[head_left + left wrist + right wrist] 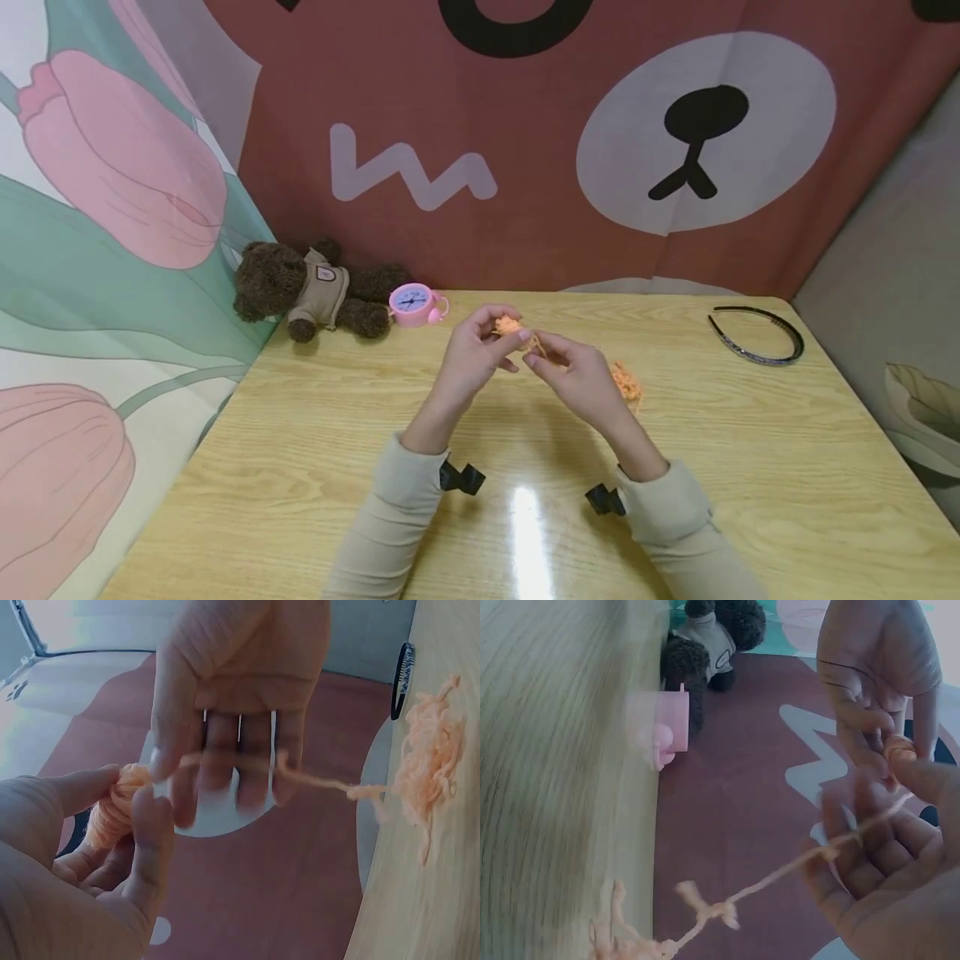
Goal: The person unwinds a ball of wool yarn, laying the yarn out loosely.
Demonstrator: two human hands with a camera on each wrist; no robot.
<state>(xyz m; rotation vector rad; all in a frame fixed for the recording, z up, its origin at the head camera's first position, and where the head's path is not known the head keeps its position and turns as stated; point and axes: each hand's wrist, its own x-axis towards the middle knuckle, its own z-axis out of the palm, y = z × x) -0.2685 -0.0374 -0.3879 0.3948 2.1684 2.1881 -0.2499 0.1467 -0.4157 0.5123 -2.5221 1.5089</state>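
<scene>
My left hand (468, 354) grips a small wound ball of orange yarn (116, 810) between thumb and fingers, raised above the table. Close beside it, my right hand (581, 379) pinches the yarn strand (322, 781) between thumb and forefinger, right by the ball. Its other fingers hang loosely bent and look blurred in the left wrist view. From there the strand, with a knotted bit along it, runs down to a loose, tangled pile of orange yarn (431, 754) on the table. In the head view the right hand partly covers this pile.
A brown teddy bear (322, 287) lies at the table's back left, with a pink alarm clock (412, 304) by its feet. A dark, glittery headband (757, 337) rests at the back right. Behind the wooden table (300, 467) hangs a printed curtain (525, 167).
</scene>
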